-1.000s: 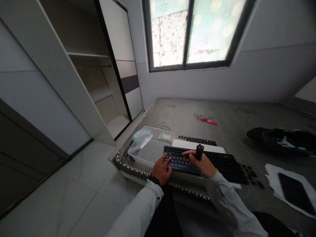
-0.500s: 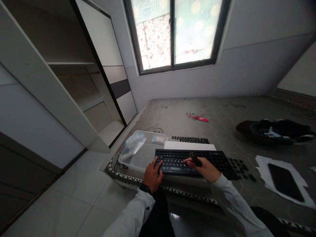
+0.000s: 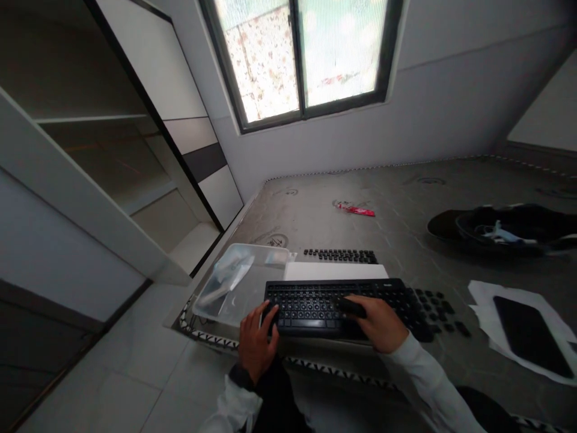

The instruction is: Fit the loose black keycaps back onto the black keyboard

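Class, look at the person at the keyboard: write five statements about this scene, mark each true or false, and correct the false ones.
1. The right hand holds a dark object over the keyboard. True.
2. The left hand is at the keyboard's right end. False: the left hand is at its left end.
3. Some loose black keys lie beyond the keyboard. True.
4. All the loose black keys lie inside a plastic box. False: they lie on the gray surface.
5. A flat black object lies on white sheets. True.
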Demonstrator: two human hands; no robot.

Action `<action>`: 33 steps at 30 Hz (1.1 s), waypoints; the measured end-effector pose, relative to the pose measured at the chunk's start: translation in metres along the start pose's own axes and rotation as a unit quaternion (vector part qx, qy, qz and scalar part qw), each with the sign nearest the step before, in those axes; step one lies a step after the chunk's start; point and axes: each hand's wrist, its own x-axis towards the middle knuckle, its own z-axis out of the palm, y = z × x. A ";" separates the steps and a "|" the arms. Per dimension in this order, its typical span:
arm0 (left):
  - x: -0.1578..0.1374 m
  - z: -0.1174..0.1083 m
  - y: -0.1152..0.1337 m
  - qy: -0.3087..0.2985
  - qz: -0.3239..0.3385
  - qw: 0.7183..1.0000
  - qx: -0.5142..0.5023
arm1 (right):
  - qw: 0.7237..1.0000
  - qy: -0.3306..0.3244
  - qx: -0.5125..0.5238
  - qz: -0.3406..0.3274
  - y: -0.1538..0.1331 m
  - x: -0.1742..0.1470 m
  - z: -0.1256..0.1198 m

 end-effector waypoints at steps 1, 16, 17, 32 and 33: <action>0.004 -0.003 0.009 -0.004 0.000 1.000 -0.025 | 1.000 0.003 0.000 0.007 0.003 0.001 -0.002; 0.083 -0.011 0.144 -0.040 0.055 0.952 -0.300 | 0.988 0.006 0.153 0.001 -0.012 -0.001 -0.027; 0.084 -0.011 0.143 -0.037 0.066 0.953 -0.293 | 0.988 0.007 0.154 0.003 -0.009 -0.001 -0.028; 0.136 0.014 0.126 -0.095 0.218 0.968 -0.076 | 0.981 0.102 -0.166 -0.016 0.051 -0.006 -0.045; 0.148 0.017 0.119 -0.101 0.200 0.972 -0.071 | 0.974 0.122 -0.192 0.012 0.063 -0.009 -0.053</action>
